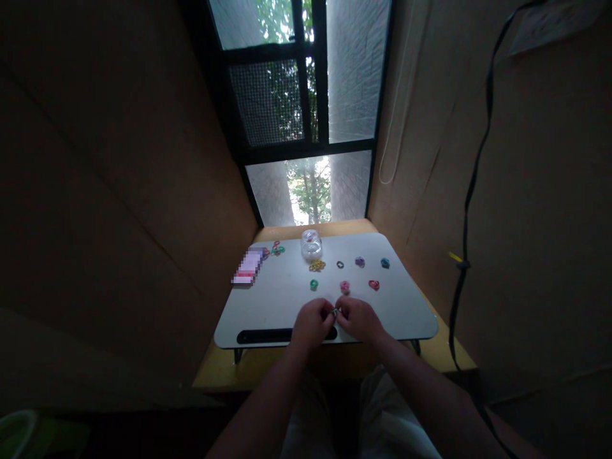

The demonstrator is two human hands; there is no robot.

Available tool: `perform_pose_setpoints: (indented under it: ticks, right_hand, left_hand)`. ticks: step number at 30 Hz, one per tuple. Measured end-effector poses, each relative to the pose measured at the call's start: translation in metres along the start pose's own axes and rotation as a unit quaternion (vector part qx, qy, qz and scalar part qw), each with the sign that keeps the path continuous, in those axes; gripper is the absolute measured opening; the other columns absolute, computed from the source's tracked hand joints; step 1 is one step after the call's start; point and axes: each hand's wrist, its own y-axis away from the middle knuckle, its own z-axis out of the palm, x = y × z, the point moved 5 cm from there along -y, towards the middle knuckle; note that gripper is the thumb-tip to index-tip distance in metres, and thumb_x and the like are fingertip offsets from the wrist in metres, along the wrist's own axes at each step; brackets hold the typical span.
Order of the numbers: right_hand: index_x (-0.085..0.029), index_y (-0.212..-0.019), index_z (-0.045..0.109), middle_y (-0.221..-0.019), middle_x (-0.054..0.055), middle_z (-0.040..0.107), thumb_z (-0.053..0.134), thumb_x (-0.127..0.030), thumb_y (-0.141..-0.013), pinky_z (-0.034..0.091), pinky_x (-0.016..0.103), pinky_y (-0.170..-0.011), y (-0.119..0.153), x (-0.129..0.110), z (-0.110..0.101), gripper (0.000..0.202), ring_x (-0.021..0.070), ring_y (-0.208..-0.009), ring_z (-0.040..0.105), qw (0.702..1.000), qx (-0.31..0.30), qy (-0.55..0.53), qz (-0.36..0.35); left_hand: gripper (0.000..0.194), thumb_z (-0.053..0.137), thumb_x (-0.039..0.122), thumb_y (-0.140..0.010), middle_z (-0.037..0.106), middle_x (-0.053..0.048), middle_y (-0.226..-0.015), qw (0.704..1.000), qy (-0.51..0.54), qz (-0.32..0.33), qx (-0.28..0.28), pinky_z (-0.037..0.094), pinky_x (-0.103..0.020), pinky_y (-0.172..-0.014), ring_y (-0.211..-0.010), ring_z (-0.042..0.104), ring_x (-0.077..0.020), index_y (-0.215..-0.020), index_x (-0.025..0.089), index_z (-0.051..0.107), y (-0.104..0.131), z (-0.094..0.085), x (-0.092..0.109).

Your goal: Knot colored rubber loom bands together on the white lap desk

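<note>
My left hand (310, 322) and my right hand (359, 319) meet above the near edge of a white lap table (268, 306). Pinched between the fingertips of both is a small green band (335, 311), mostly covered by the fingers. Just beyond them lie small heaps of coloured bands: a green one (313, 284), a pink one (345, 287) and a red one (373, 285). Farther back are a yellow heap (317, 265), a dark ring (340, 264), a purple heap (359, 261) and a teal heap (385, 262).
A clear plastic jar (312, 246) stands at the back of the lap table. Mixed red and green bands (276, 249) lie at the back left, beside a blurred-out flat pink object (248, 266). A black slot (265, 336) runs along the near edge. A dark cord (471, 185) hangs at right.
</note>
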Motion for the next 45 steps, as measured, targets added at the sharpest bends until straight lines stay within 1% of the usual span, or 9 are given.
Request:
perform_pose_setpoints:
  ticks: [5, 11, 25, 29, 34, 37, 40, 45]
  right_hand:
    - [-0.021, -0.08, 0.061, -0.066, -0.001, 0.061, 0.055, -0.022, -0.078, 0.031, 0.023, -0.059, 0.0006, 0.0003, -0.0001, 0.006, 0.0126, -0.061, 0.053, 1.0, -0.001, -0.002, 0.002]
    - [-0.021, -0.083, 0.061, -0.066, -0.002, 0.061, 0.056, -0.023, -0.079, 0.032, 0.023, -0.06, -0.0007, 0.0012, 0.0013, 0.007, 0.0132, -0.062, 0.055, 1.0, -0.007, 0.003, 0.003]
    - [-0.021, -0.084, 0.063, -0.064, -0.002, 0.061, 0.054, -0.021, -0.076, 0.032, 0.023, -0.059, 0.0012, 0.0031, 0.0002, 0.012, 0.0131, -0.059, 0.053, 1.0, 0.021, -0.002, -0.012]
    - [-0.021, -0.088, 0.063, -0.062, -0.003, 0.059, 0.056, -0.025, -0.077, 0.033, 0.023, -0.058, 0.0015, 0.0038, 0.0013, 0.014, 0.0125, -0.057, 0.053, 0.999, 0.014, -0.021, -0.021]
    - [-0.021, -0.087, 0.063, -0.06, -0.004, 0.057, 0.061, -0.028, -0.075, 0.033, 0.022, -0.057, 0.0023, 0.0032, 0.0003, 0.014, 0.0116, -0.056, 0.051, 0.999, 0.006, -0.031, -0.026]
    - [-0.02, -0.084, 0.064, -0.06, -0.003, 0.057, 0.061, -0.031, -0.077, 0.033, 0.022, -0.057, 0.002, 0.003, 0.0006, 0.012, 0.0117, -0.056, 0.051, 0.999, 0.003, -0.024, -0.028]
    - [-0.02, -0.079, 0.064, -0.063, -0.002, 0.059, 0.058, -0.029, -0.08, 0.032, 0.022, -0.058, 0.0011, 0.0034, 0.0017, 0.011, 0.0121, -0.058, 0.052, 1.0, 0.006, -0.005, -0.027]
    - [-0.02, -0.079, 0.063, -0.069, 0.0, 0.064, 0.056, -0.027, -0.083, 0.032, 0.023, -0.06, 0.0002, 0.0041, 0.0032, 0.011, 0.0134, -0.063, 0.055, 1.0, 0.004, 0.016, -0.024]
  left_hand:
    - [0.007, 0.058, 0.024, -0.078, 0.061, 0.001, -0.072, 1.0, -0.002, 0.005, 0.002, 0.038, -0.025, -0.065, -0.067, 0.053, -0.0126, -0.08, 0.02, 0.064, 0.0004, -0.0002, 0.0001]
    - [0.01, 0.057, 0.026, -0.08, 0.063, 0.0, -0.074, 1.0, 0.001, -0.002, 0.001, 0.039, -0.025, -0.064, -0.068, 0.053, -0.0128, -0.082, 0.02, 0.064, 0.0004, -0.0005, -0.0002]
    - [0.005, 0.06, 0.022, -0.077, 0.061, 0.001, -0.071, 1.0, -0.015, -0.01, 0.003, 0.037, -0.024, -0.061, -0.064, 0.052, -0.0117, -0.08, 0.019, 0.062, 0.0011, -0.0007, 0.0016]
    - [0.006, 0.061, 0.021, -0.076, 0.06, 0.001, -0.07, 1.0, -0.021, -0.007, 0.003, 0.037, -0.024, -0.061, -0.063, 0.051, -0.0117, -0.081, 0.019, 0.062, 0.0008, -0.0004, 0.0005]
    - [0.011, 0.062, 0.018, -0.073, 0.06, 0.001, -0.071, 1.0, -0.025, 0.005, 0.002, 0.038, -0.024, -0.063, -0.065, 0.052, -0.0123, -0.084, 0.019, 0.063, 0.0002, -0.0006, 0.0001]
    - [0.008, 0.062, 0.019, -0.074, 0.06, 0.001, -0.07, 1.0, -0.028, 0.009, 0.002, 0.038, -0.024, -0.061, -0.064, 0.052, -0.0121, -0.082, 0.019, 0.062, -0.0001, -0.0003, 0.0004]
    - [0.004, 0.061, 0.021, -0.076, 0.06, 0.001, -0.069, 0.999, -0.031, 0.011, 0.008, 0.037, -0.024, -0.06, -0.063, 0.052, -0.0121, -0.078, 0.019, 0.061, -0.0002, 0.0002, 0.0005]
    - [0.007, 0.06, 0.026, -0.078, 0.061, 0.001, -0.07, 1.0, -0.027, 0.004, 0.012, 0.037, -0.024, -0.06, -0.063, 0.052, -0.0119, -0.077, 0.019, 0.061, 0.0002, 0.0011, -0.0012]
